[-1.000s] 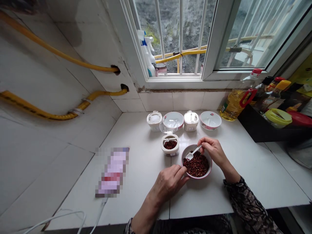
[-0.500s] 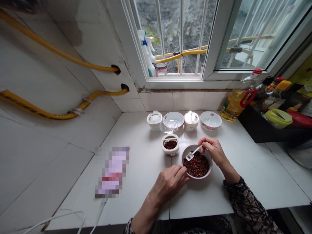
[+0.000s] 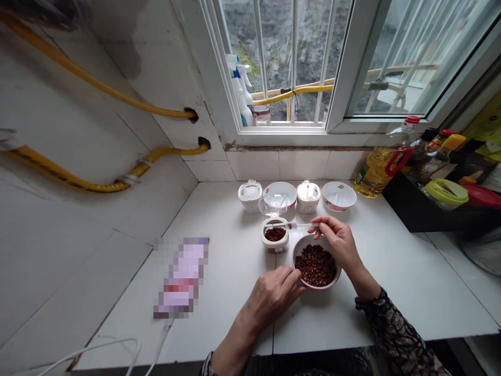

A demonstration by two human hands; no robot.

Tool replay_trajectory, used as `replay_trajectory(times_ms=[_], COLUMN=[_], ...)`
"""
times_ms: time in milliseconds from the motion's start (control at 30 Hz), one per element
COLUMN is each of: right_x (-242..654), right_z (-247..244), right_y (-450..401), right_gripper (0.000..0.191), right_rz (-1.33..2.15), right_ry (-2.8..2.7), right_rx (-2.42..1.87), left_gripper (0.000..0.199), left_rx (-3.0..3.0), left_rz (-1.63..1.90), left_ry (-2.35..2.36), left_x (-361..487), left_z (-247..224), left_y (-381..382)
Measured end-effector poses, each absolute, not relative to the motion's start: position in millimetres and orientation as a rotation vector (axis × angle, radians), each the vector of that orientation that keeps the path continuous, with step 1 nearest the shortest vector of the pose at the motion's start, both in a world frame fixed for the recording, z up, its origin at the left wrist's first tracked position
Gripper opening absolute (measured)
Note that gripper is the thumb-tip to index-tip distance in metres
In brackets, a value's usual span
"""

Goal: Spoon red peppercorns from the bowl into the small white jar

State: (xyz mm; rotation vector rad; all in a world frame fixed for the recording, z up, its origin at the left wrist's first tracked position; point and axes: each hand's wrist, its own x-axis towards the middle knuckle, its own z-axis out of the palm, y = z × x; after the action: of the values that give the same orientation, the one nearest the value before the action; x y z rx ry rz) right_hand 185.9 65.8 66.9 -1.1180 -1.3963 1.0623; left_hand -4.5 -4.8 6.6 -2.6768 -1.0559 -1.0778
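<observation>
My left hand (image 3: 277, 288) grips the near-left rim of a white bowl (image 3: 337, 275) with a pink edge. Dark red peppercorns (image 3: 316, 264) lie inside it. Pinched in my right hand (image 3: 337, 239) is the handle of a small white spoon (image 3: 302, 225), held almost level above the bowl's far side. Its scoop, with a few dark bits in it, reaches the right rim of a seasoning jar (image 3: 274, 245); I cannot tell whether they touch. That jar stands left of the bowl with its clear lid (image 3: 273, 206) raised, and similar dark red peppercorns show inside.
Behind stand a jar of white grains (image 3: 250, 196), a flowered bowl (image 3: 290, 189), a closed jar (image 3: 308, 198) and another bowl (image 3: 340, 197). An oil bottle (image 3: 371, 175) and a black rack (image 3: 407, 209) of condiments are at the right. A blurred lilac object (image 3: 183, 277) with a cable lies left.
My right hand has lifted the spoon from over the peppercorns and swung its scoop up and left to the jar. My left hand stays on the bowl. The view has shifted slightly.
</observation>
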Motion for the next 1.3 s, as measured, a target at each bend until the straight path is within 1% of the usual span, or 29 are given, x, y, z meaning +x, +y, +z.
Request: replay_trajectory(times_ms=[133,233,300,367,500,800,867,1067,1300], right_x=[170.9,167.5,170.9,178.7,198.4,197.6,197.7,206.1,208.7], right_z=[64.4,61.8,63.5,68.3,76.4,59.1,59.6,64.1,64.9], right_y=[58.5,56.5,56.5,56.9,58.7,59.0,59.1,62.9,65.8], right_gripper=[0.02,0.026,0.03,0.028,0.02,0.024,0.023,0.018,0.019], right_rz=[0.677,0.329,0.219,0.202,0.288,0.579,0.673,1.098,1.182], right_ry=[-1.707,-2.025,-2.094,-2.04,-1.957,-2.175,-2.094,-1.676,-1.513], right_rx=[-1.025,-0.861,-0.795,-0.809,-0.948,-1.086,-1.131,-1.27,-1.258], left_gripper=[0.017,0.02,0.02,0.021,0.022,0.021,0.02,0.022,0.021], left_rx=[-2.646,-2.625,-2.619,-2.628,-2.652,-2.654,-2.656,-2.655,-2.66], left_rz=[-1.096,-1.103,-1.105,-1.095,-1.094,-1.038,-1.041,-1.047,-1.046], left_ry=[-1.035,-1.034,-1.037,-1.046,-1.046,-1.068,-1.069,-1.063,-1.057], left_x=[-3.7,-3.2,-3.1,-3.2,-3.4,-4.6,-4.9,-5.0,-5.5], left_z=[6.1,6.5,6.5,6.5,6.8,10.3,10.1,7.9,7.5], left_y=[-3.8,-3.9,-4.1,-4.1,-3.9,-5.7,-5.9,-5.8,-5.7])
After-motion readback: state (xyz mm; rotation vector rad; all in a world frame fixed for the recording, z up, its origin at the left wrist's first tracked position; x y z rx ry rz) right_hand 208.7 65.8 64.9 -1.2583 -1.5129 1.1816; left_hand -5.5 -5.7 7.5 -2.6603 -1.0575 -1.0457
